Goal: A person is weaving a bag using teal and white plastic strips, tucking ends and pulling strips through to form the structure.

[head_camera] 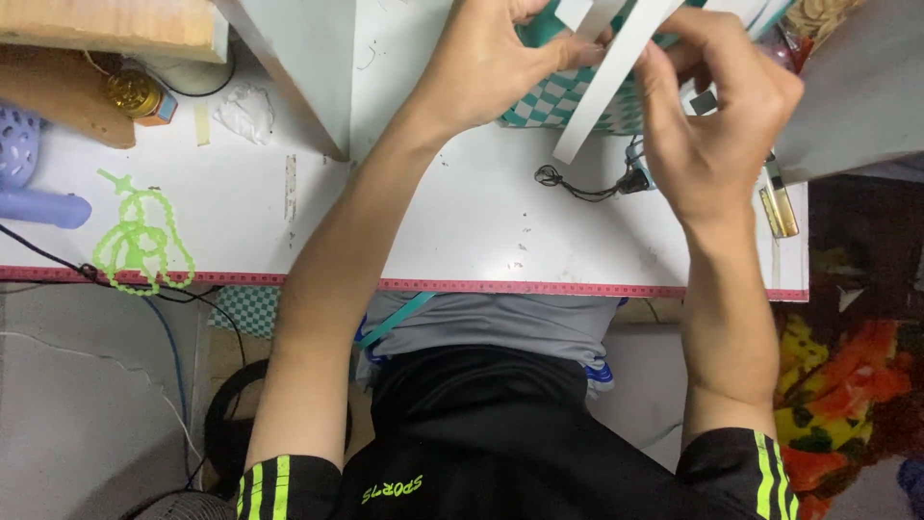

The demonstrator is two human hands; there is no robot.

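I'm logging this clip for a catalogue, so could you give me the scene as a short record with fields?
Setting: white table edged with a red measuring tape
Left hand: pinching a white strip over a teal-and-white checked woven piece
Right hand: gripping the same strip from the other side
Near right hand: black cord, yellow lighter
Far left: green bead string, small jar with gold lid, lilac plastic item

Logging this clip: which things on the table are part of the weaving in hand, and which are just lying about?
In hand: left hand, right hand, white strip, teal-and-white woven piece.
Lying about: green bead string, black cord, lighter, gold-lidded jar.
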